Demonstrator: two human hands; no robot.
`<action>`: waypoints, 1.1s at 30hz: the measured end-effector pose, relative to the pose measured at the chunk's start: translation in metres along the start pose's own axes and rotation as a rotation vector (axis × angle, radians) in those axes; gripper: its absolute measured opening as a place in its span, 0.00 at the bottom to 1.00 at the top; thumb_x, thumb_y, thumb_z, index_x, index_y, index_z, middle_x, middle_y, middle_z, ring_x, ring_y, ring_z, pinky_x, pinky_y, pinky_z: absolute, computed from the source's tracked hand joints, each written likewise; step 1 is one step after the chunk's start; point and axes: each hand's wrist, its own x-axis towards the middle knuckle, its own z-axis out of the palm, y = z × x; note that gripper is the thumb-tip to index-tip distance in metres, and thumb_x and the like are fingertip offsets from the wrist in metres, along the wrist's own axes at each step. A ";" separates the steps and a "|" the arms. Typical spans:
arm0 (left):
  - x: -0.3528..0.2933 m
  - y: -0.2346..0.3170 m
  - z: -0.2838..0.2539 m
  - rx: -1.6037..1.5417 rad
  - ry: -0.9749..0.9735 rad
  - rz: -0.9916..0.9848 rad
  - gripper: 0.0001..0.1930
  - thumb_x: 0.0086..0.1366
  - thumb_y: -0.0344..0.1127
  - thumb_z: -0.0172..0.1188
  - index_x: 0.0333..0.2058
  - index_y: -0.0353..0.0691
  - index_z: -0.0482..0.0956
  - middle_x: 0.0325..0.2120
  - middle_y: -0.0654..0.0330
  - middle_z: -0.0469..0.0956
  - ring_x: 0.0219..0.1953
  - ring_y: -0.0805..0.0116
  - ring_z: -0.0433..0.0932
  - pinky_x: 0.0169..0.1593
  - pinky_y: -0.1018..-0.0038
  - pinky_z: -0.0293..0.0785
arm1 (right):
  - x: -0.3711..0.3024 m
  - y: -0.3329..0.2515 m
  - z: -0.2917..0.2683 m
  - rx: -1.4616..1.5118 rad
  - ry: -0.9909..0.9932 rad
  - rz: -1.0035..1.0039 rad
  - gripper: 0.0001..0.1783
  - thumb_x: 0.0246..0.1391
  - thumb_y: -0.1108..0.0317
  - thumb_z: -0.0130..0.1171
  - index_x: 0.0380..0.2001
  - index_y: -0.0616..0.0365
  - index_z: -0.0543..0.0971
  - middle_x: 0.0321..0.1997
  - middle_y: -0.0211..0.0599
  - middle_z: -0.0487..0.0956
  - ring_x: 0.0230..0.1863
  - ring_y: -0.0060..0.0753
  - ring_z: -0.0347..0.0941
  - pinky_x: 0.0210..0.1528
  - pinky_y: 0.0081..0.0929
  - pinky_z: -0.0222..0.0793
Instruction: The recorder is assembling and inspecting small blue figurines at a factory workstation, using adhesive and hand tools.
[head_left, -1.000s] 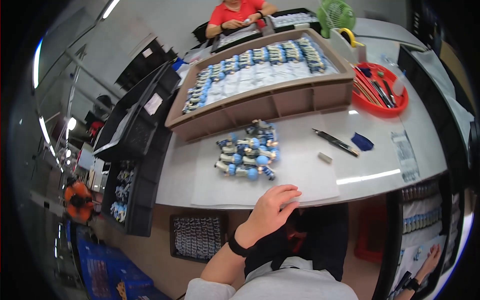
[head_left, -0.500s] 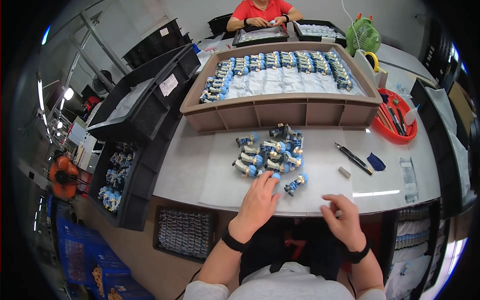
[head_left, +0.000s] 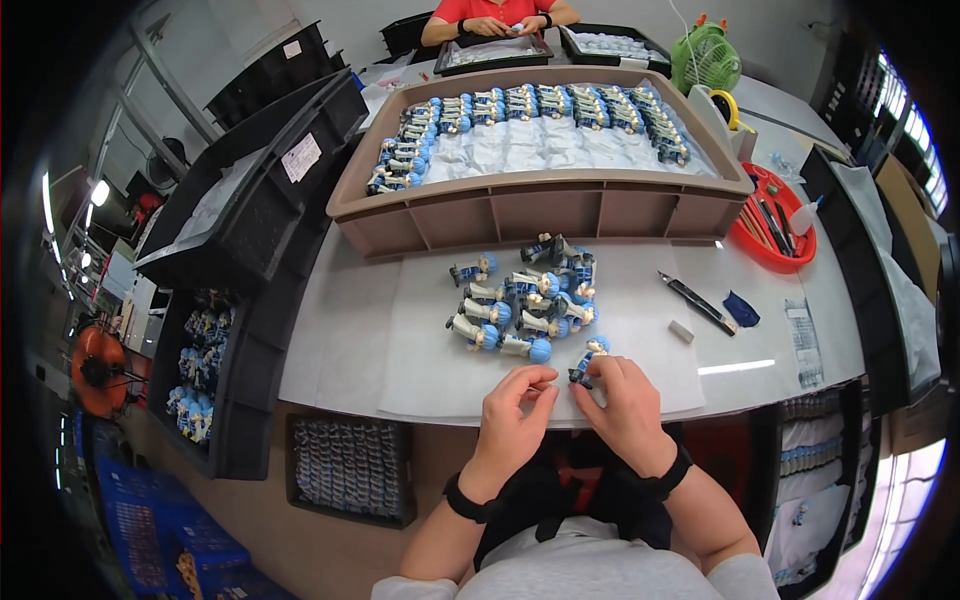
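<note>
A small blue-haired figurine point(head_left: 597, 346) in a blue outfit is at the front of the white sheet point(head_left: 430, 390), with the thumb and fingers of my right hand point(head_left: 628, 410) closed on its lower part. Beside it, my left hand point(head_left: 512, 425) is half curled, its thumb and forefinger a little apart and nothing visible between them. Just beyond both hands lies a loose pile of similar figurines point(head_left: 537, 287), mostly on their sides. The nearest figurine of the pile point(head_left: 526, 347) lies close past my left fingertips.
A brown tray point(head_left: 540, 215) behind the pile holds rows of figurines on white lining. To the right are a craft knife point(head_left: 697, 302), a grey block point(head_left: 681, 331), a dark blue scrap point(head_left: 740, 309) and a red tool basket point(head_left: 806, 250). Black crates point(head_left: 300, 170) flank the left; a co-worker point(head_left: 500, 12) sits opposite.
My left hand has drawn back from the pile. My right hand has moved left and taken hold of the single figurine at the front. The whole view has shifted slightly.
</note>
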 end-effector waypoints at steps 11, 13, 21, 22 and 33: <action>0.018 -0.009 0.023 -0.480 -0.087 -0.274 0.17 0.66 0.34 0.47 0.51 0.31 0.65 0.40 0.56 0.74 0.39 0.73 0.74 0.44 0.77 0.72 | -0.017 0.027 0.000 0.506 0.139 -0.004 0.10 0.39 0.82 0.61 0.28 0.61 0.76 0.25 0.36 0.75 0.27 0.33 0.72 0.27 0.25 0.66; 0.019 -0.012 0.023 -0.527 -0.124 -0.311 0.18 0.67 0.36 0.46 0.51 0.32 0.65 0.39 0.56 0.74 0.39 0.73 0.74 0.43 0.77 0.72 | -0.013 0.024 -0.006 0.492 0.070 -0.151 0.10 0.39 0.80 0.63 0.28 0.60 0.76 0.26 0.35 0.75 0.27 0.32 0.71 0.27 0.24 0.66; 0.020 -0.016 0.018 -0.834 -0.160 -0.301 0.17 0.66 0.37 0.47 0.50 0.34 0.66 0.36 0.59 0.75 0.40 0.73 0.74 0.44 0.76 0.71 | -0.006 0.012 -0.012 0.935 -0.072 0.298 0.20 0.46 0.73 0.62 0.43 0.64 0.70 0.31 0.33 0.75 0.35 0.22 0.71 0.36 0.19 0.70; 0.020 -0.017 0.018 -0.834 -0.161 -0.302 0.17 0.66 0.37 0.47 0.50 0.34 0.66 0.36 0.59 0.75 0.40 0.73 0.74 0.44 0.76 0.71 | -0.004 0.011 -0.016 0.963 -0.163 0.371 0.19 0.46 0.73 0.62 0.42 0.64 0.70 0.32 0.34 0.75 0.35 0.21 0.71 0.36 0.19 0.70; 0.013 -0.013 0.022 -0.611 -0.104 -0.266 0.17 0.61 0.27 0.54 0.50 0.33 0.69 0.38 0.62 0.74 0.38 0.76 0.73 0.44 0.78 0.72 | -0.016 0.029 -0.001 0.900 0.020 0.191 0.21 0.41 0.80 0.64 0.41 0.63 0.71 0.37 0.32 0.71 0.34 0.18 0.68 0.35 0.16 0.68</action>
